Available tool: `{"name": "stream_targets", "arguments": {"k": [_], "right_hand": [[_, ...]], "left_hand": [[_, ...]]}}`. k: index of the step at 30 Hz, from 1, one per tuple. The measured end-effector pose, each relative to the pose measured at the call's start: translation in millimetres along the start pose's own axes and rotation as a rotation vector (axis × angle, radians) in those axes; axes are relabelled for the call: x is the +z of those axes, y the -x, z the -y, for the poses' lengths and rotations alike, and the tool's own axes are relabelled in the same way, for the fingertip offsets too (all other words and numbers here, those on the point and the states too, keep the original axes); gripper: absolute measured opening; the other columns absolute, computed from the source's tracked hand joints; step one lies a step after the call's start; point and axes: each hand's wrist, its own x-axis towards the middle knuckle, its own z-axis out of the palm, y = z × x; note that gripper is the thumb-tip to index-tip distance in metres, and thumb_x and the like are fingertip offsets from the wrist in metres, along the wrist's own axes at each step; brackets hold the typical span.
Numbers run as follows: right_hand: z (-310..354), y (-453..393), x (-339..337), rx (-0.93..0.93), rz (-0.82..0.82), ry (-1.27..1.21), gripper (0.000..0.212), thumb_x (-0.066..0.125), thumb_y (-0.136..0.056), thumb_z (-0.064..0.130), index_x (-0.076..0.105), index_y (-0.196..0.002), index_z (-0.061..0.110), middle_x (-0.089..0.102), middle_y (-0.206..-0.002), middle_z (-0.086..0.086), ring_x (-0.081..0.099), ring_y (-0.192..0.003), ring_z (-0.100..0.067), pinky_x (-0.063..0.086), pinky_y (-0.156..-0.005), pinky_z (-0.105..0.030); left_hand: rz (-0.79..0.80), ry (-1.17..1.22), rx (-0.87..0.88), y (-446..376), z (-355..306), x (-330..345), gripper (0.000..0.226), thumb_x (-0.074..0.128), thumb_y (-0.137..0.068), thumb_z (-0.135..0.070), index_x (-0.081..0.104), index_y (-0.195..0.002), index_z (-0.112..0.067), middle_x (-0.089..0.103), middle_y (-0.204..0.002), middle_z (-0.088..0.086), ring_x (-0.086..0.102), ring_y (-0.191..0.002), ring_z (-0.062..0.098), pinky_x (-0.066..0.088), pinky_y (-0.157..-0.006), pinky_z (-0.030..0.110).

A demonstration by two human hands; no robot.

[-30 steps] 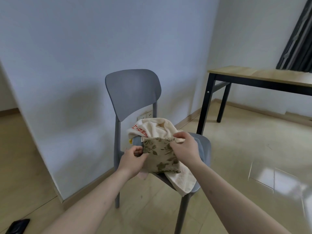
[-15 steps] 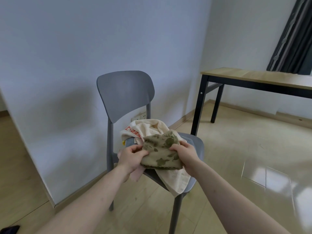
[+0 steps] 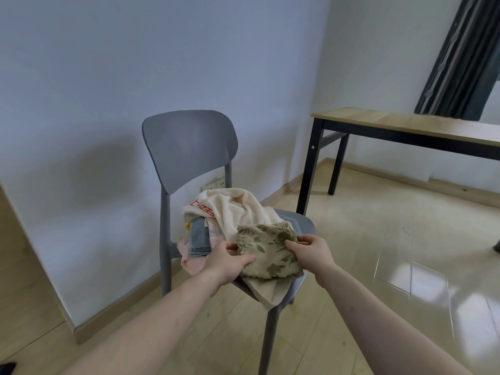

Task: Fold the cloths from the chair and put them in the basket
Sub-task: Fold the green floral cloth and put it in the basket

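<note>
From the head camera we look down at a grey chair set against a pale wall, its seat piled with cloths. In front of the pile we hold a folded leaf-print cloth between both hands, just above the front edge of the seat. Our left hand grips its left edge, the thumb lying over the top of the fabric and the fingers curled underneath. Our right hand pinches its right side, the fingers bent over the upper corner.

Behind the leaf-print cloth, a cream towel with red lettering is heaped on the seat, and one end of it hangs over the front edge. Under its left side we see a blue cloth and a pink cloth drooping off the seat.

To the right, well apart from the chair, stands a table with a wooden top and black legs, and a dark curtain hangs behind it. The floor is glossy and pale.
</note>
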Motion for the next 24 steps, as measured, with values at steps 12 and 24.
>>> {"name": "stream_targets", "arguments": {"k": [12,24], "right_hand": [[22.3,19.4,14.4,-0.342,-0.122,0.13,0.028,0.085,-0.083,0.029,0.076,-0.109,0.025,0.07,-0.097,0.013,0.065,-0.087,-0.003,0.052,-0.068,-0.017],[18.7,46.7,39.4,-0.377,0.123,0.178,0.044,0.061,-0.088,0.001,0.07,-0.118,0.031,0.071,-0.116,0.015,0.071,-0.097,-0.005,0.06,-0.093,-0.031]], "left_hand": [[0.084,0.147,-0.054,10.3,-12.0,1.5,0.016,0.066,-0.095,-0.031,0.071,-0.106,-0.02,0.074,-0.101,0.007,0.072,-0.091,0.026,0.065,-0.074,0.043],[0.069,0.342,-0.159,19.2,-12.6,-4.7,0.032,0.058,-0.094,-0.041,0.076,-0.099,-0.015,0.077,-0.088,0.002,0.073,-0.079,0.022,0.062,-0.084,0.046]]}}
